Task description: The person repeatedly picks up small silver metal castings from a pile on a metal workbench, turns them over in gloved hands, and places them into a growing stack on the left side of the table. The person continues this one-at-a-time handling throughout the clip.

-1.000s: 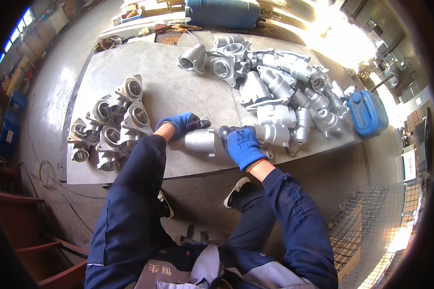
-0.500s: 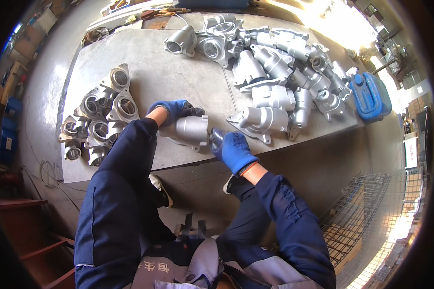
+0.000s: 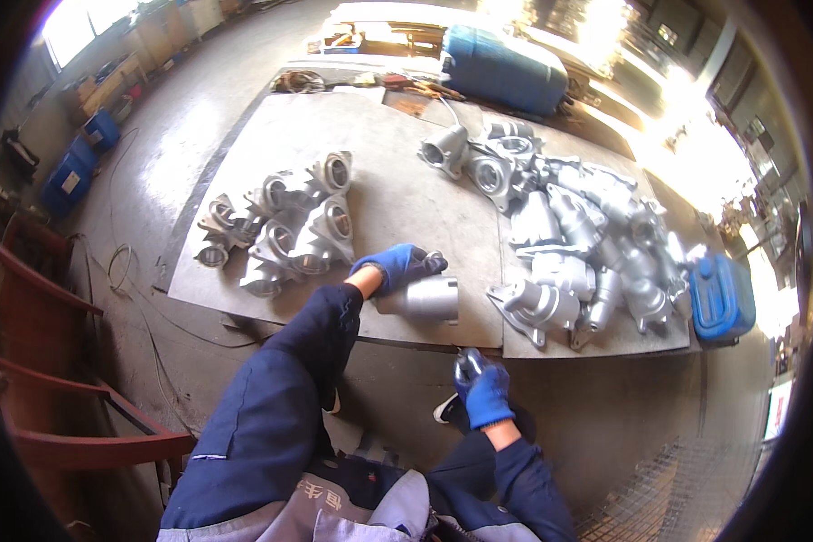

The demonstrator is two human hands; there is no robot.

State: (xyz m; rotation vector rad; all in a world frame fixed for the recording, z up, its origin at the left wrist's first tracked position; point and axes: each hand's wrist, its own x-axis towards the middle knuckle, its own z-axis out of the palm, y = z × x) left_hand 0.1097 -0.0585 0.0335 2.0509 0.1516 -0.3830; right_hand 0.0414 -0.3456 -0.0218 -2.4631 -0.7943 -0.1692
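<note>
- Two blue-gloved hands are working: the left hand [image 3: 396, 267] is gripping the top of a silver metal casting [image 3: 422, 300] at the worktop's [image 3: 397, 194] near edge, centre frame.
- The casting is lying on its side, long axis running left-right, open end facing right.
- The right hand [image 3: 484, 390] is clenching a small dark tool [image 3: 467, 364] below the edge; its shape is hard to make out.
</note>
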